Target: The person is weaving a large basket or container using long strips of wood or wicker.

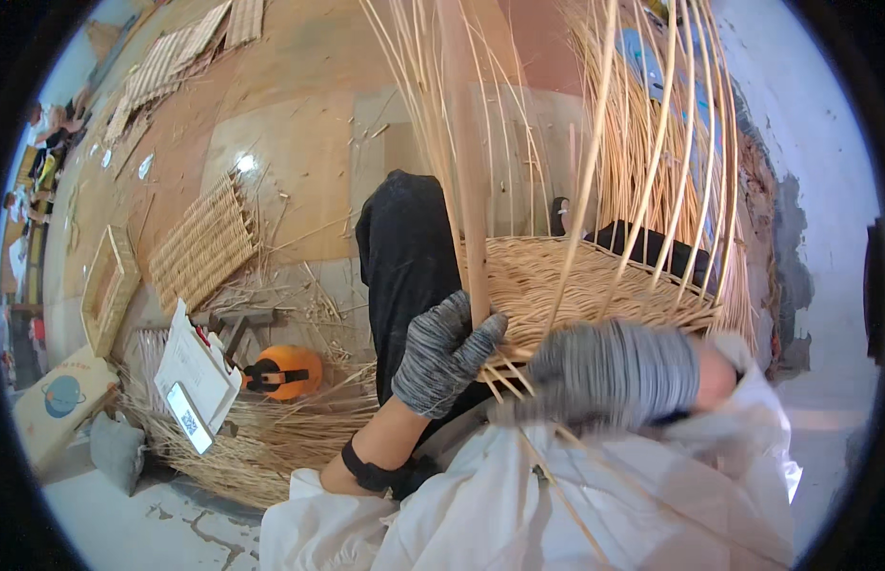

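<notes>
A woven wicker base [566, 276] lies across my lap, with tall thin upright rods [656, 162] rising along its near and right edges. My left hand [449, 352], in a grey knitted glove, is closed around the lower end of a thick pale wooden stake [471, 209] at the base's left corner. My right hand [547, 395], gloved in the same grey, is by the near edge, its fingers smeared by motion. Beneath it, loose rod ends [566, 481] slant over my white garment. Whether the right fingers grip one is too blurred to tell.
Left of my dark-trousered knee lie a woven panel [204, 243], a shallow tray-like frame [109, 290], an orange round object [288, 372], and a phone [189, 417] on white papers. Loose straw [261, 443] spreads below them. A worn wall [814, 190] stands on the right.
</notes>
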